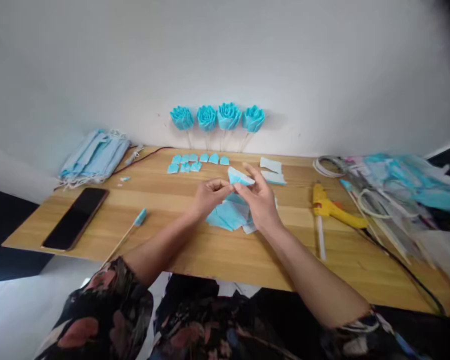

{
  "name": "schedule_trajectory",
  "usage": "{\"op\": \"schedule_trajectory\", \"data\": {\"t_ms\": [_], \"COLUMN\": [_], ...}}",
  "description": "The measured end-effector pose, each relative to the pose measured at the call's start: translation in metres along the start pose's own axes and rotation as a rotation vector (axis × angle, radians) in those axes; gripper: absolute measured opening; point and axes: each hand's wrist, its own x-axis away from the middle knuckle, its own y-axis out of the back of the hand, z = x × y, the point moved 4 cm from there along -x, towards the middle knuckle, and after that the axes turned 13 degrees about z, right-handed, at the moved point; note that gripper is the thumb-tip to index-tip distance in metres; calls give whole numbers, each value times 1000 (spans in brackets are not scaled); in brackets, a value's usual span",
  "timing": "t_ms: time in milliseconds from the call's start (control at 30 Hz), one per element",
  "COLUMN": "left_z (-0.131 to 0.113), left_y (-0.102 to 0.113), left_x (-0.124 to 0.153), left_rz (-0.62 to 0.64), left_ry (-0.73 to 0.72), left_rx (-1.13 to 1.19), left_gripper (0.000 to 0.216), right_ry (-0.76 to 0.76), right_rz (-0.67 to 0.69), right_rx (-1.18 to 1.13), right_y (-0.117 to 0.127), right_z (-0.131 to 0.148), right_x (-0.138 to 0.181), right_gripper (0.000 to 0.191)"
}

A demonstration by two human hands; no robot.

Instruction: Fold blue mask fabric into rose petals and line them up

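Note:
A small folded piece of blue and white mask fabric (240,177) is pinched between my two hands over the middle of the table. My left hand (212,196) grips its lower left corner with thumb and forefinger. My right hand (260,200) has its thumb on the near side and its fingers behind. Beneath them lies a loose pile of blue cut pieces (227,216), partly covered by my right hand. Beyond are rows of small rounded blue petals (195,162) and two white-blue strips (272,171).
Several blue fabric roses (229,116) on sticks lean against the wall. A mask stack (93,157), a phone (76,218) and a blue-tipped stick (139,218) are at left. A yellow glue gun (324,202), a wire coil (328,166) and blue scraps (401,172) occupy the right.

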Motion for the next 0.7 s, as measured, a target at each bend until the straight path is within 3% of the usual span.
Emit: {"op": "schedule_trajectory", "data": {"t_ms": [700], "left_z": [0], "left_y": [-1], "left_x": [0], "left_rz": [70], "left_ry": [-9], "left_rx": [-26], "left_gripper": [37], "right_ry": [36], "right_rz": [-21], "right_rx": [128], "right_y": [2], "right_z": [3], "right_x": [0], "right_gripper": [53]}}
